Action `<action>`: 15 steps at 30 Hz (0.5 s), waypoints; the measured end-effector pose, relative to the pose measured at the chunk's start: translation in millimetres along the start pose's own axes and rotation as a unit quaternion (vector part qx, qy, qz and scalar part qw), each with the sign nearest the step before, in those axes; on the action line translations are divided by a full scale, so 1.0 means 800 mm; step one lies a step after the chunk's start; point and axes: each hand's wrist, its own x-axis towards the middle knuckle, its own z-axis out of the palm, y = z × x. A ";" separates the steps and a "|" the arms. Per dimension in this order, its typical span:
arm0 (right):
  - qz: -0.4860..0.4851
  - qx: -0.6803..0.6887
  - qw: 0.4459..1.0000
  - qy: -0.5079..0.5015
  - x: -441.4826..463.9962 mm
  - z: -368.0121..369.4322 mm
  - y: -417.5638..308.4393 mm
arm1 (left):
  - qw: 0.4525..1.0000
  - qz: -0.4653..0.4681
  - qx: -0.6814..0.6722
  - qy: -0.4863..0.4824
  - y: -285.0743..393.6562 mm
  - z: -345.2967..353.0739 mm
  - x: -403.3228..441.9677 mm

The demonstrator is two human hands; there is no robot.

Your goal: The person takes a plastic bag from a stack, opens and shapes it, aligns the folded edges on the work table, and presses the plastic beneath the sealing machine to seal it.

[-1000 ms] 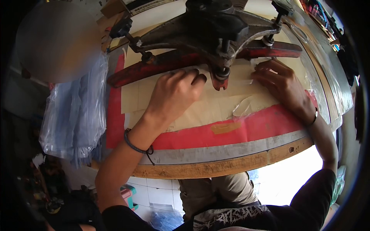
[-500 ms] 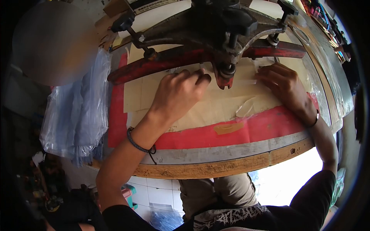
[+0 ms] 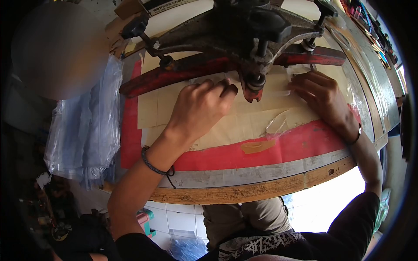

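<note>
My left hand [image 3: 202, 103] is curled with its knuckles up, just in front of the red press bar [image 3: 187, 71]. Whatever its fingertips hold is hidden behind the hand. On the right, my right hand [image 3: 320, 93] pinches at a clear plastic sheet [image 3: 284, 92], its fingers bent near the bar's right half. Both hands rest low over tan paper [image 3: 244, 117], which lies on a red sheet [image 3: 209, 160]. A dark metal press frame [image 3: 191, 35] with black knobs stands above the bar. The plastic's outline is hard to make out.
A stack of clear plastic sleeves [image 3: 85, 130] hangs over the table's left side. A loose clear scrap [image 3: 276, 124] and a tan patch [image 3: 257, 146] lie near the front. The wooden table edge [image 3: 235, 192] runs before my lap. Another person is at the upper left.
Both hands keep nearly the same place and pose. The whole view has shifted very slightly; nothing has visibly been picked up or let go.
</note>
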 end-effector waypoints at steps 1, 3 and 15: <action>-0.008 -0.003 1.000 0.007 0.000 0.001 0.001 | 1.000 0.001 0.000 0.002 0.000 -0.001 0.001; -0.023 -0.008 0.999 0.020 0.001 0.003 0.002 | 1.000 0.008 0.008 0.011 0.000 0.000 0.002; -0.012 -0.003 1.000 0.018 0.000 0.002 0.003 | 0.999 0.025 0.021 0.032 -0.002 0.004 0.003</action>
